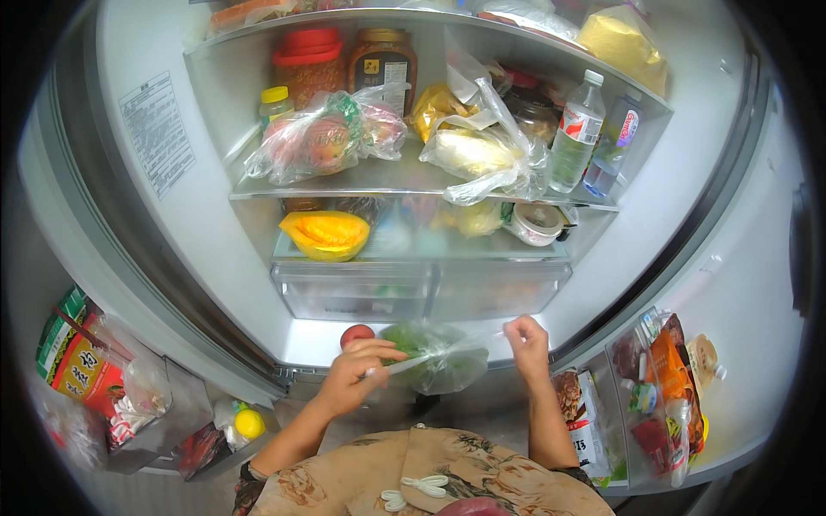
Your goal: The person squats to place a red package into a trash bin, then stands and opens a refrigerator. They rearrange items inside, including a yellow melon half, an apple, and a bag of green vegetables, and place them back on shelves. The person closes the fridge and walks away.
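Between my hands hangs a clear plastic bag [445, 361] with something leafy and green inside, in front of the fridge floor. My left hand [364, 371] pinches one twisted end of the plastic. On the other side my right hand [526, 342] grips the opposite end, and the film is stretched taut between them. A knot or gathered twist shows near the bag's middle. Just behind my left fingers, a red round fruit or vegetable [357, 334] rests on the white fridge floor [310, 338], partly hidden by the hand.
Two clear drawers [355, 293] sit above the fridge floor. A cut yellow melon or squash piece [324, 235] and a lidded bowl [537, 223] share the lower shelf. Higher up are bagged fruit [322, 138] and water bottles [576, 132]. Loaded door bins [174, 413] flank me.
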The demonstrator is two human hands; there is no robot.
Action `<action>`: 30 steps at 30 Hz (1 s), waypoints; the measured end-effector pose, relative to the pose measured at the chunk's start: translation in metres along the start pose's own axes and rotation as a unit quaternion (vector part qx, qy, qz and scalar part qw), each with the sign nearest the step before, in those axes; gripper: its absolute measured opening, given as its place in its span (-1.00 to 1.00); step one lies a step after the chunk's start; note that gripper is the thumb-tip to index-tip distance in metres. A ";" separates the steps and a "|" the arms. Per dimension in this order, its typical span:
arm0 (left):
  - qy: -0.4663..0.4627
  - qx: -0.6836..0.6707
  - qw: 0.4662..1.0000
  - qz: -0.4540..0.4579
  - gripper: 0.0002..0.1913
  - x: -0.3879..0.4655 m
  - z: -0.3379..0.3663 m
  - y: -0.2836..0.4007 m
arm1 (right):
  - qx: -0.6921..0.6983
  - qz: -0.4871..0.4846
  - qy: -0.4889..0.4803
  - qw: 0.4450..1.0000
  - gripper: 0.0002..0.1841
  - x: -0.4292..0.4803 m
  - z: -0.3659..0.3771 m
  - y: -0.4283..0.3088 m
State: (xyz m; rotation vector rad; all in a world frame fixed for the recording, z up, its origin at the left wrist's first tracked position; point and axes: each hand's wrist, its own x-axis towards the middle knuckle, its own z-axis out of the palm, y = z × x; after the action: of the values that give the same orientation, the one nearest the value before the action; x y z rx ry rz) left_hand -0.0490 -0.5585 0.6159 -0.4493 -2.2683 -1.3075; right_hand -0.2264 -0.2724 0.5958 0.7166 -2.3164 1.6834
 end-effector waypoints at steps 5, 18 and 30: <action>-0.080 -0.341 0.910 -0.221 -0.76 0.011 0.042 -0.007 | -0.064 -0.263 -0.123 0.955 -0.88 -0.003 0.025 -0.072; -0.062 0.096 0.983 -0.143 -0.80 0.005 0.061 -0.004 | -0.091 -0.094 -0.393 0.910 -0.77 -0.027 0.052 -0.054; -0.230 -0.227 0.934 -0.154 -0.80 0.002 0.036 -0.013 | 0.214 -0.013 -0.354 0.911 -0.81 -0.022 0.028 -0.042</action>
State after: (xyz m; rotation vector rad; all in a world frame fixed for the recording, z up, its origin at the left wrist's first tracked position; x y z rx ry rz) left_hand -0.0659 -0.5333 0.5922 -0.6278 -2.4669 -2.0931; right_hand -0.1833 -0.3026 0.6127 1.6789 -2.3063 2.2192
